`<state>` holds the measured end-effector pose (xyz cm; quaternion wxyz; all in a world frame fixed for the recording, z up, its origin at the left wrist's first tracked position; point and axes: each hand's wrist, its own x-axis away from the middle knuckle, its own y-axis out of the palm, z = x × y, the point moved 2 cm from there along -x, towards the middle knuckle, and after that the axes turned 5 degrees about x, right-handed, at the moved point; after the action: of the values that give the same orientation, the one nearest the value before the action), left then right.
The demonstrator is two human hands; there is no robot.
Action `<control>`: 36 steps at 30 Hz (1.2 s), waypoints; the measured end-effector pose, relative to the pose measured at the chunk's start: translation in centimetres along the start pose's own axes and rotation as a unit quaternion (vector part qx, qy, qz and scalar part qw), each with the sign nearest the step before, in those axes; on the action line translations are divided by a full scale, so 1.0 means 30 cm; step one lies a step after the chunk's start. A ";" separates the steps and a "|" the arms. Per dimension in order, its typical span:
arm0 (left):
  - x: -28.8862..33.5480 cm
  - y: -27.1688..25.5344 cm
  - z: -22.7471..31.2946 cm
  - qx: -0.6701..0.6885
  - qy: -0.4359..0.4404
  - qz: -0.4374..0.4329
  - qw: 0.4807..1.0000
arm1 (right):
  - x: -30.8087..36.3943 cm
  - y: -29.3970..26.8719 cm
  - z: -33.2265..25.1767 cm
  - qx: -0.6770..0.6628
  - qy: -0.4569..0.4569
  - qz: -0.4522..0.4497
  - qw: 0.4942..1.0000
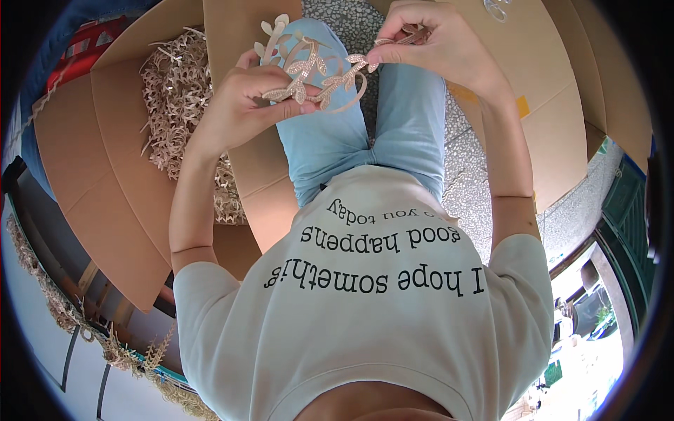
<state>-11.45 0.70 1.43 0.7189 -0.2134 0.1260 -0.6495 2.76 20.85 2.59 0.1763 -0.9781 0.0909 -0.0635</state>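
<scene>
A pinkish, sparkling leaf-shaped trim strip (305, 68) hangs in loose loops over my lap. My left hand (253, 102) is closed on it, with the thumb laid along the strip and several loops rising past the fingers. Pinched between the thumb and fingers of my right hand (439, 49) is another stretch of the same trim, part of it curled in the palm. Between both hands the strip runs slightly slack. To my left, an open cardboard box (116, 133) holds a heap of similar pinkish leaf strips (179, 98).
Another open cardboard box (540, 77) stands to my right, with a small clear plastic piece (497, 10) on it. Speckled floor (463, 175) shows between the boxes. Beige trim (133, 354) hangs along a rail at the lower left. A red item (88, 49) lies at the upper left.
</scene>
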 end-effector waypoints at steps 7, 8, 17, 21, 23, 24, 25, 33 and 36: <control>-0.002 -0.005 0.026 0.016 0.026 -0.034 0.999 | -0.016 0.006 -0.004 0.042 -0.022 -0.023 0.999; -0.002 -0.006 0.029 0.019 0.028 -0.041 0.999 | -0.019 0.008 -0.004 0.046 -0.038 -0.029 0.998; 0.000 -0.010 0.047 0.044 0.043 -0.071 0.996 | -0.024 0.069 0.070 0.053 -0.063 -0.101 0.992; -0.006 -0.009 0.019 0.043 0.098 -0.070 0.992 | -0.028 0.101 0.112 -0.085 -0.096 -0.162 0.978; -0.005 -0.009 0.012 -0.021 0.028 -0.043 0.998 | -0.022 0.115 0.114 -0.065 -0.059 -0.176 0.980; 0.000 -0.001 0.012 -0.021 0.027 -0.044 0.998 | -0.020 0.128 0.111 -0.066 -0.060 -0.177 0.980; 0.007 0.011 0.003 0.094 -0.025 -0.046 0.994 | -0.019 0.144 0.107 -0.052 -0.059 -0.161 0.984; 0.000 0.065 -0.016 0.297 -0.176 -0.069 0.936 | -0.019 0.104 0.077 0.058 -0.190 0.089 0.976; -0.014 0.061 0.005 0.204 -0.084 -0.058 0.974 | -0.032 0.114 0.203 -0.083 0.001 -0.066 0.994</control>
<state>-9.82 1.24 0.67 0.7164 -0.1230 -0.0830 -0.6817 2.24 19.90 -4.37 0.0895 -0.9931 0.0311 -0.0686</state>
